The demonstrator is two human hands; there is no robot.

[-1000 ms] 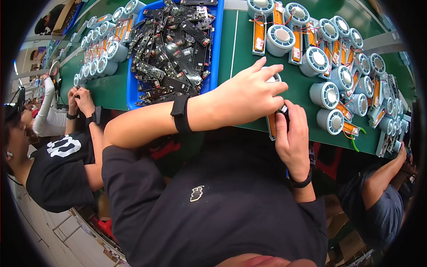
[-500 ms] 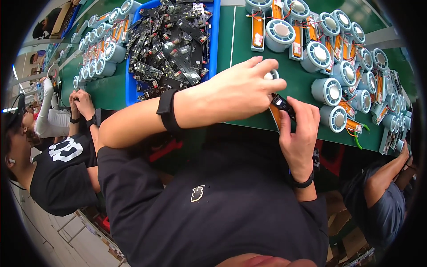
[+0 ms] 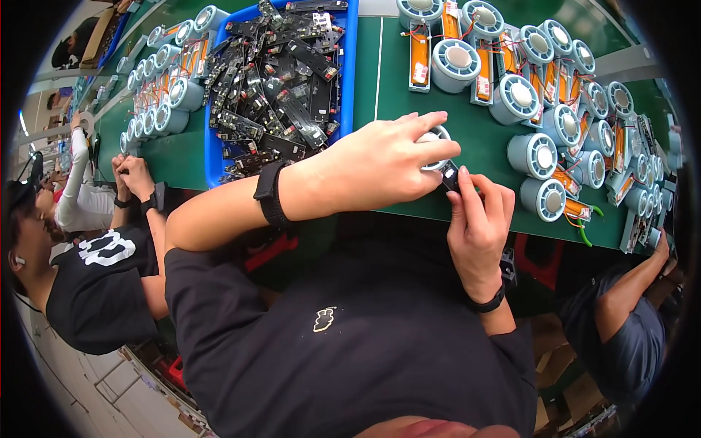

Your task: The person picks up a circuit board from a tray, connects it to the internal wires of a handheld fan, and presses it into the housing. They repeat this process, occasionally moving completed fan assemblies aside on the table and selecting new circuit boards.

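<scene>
My left hand [image 3: 383,157] reaches across from the left, its fingers curled over a light-blue round fan unit [image 3: 436,134] that it mostly covers. Right beside that, my right hand [image 3: 480,219] pinches a small black circuit board [image 3: 450,177] between thumb and fingers. The board's far end meets the fan unit under my left fingers; whether the two are joined is hidden. Both hands are at the near edge of the green table [image 3: 409,212].
A blue bin [image 3: 349,80] full of black circuit boards stands at the left. Many fan units with orange batteries [image 3: 419,62] and thin wires crowd the right side. Green-handled pliers [image 3: 585,232] lie at the right edge. A co-worker [image 3: 102,270] sits left, another [image 3: 628,314] right.
My right hand has shifted slightly left and down with the board. My left hand has dropped a little, showing more of the fan unit; the orange battery beneath the board is no longer visible.
</scene>
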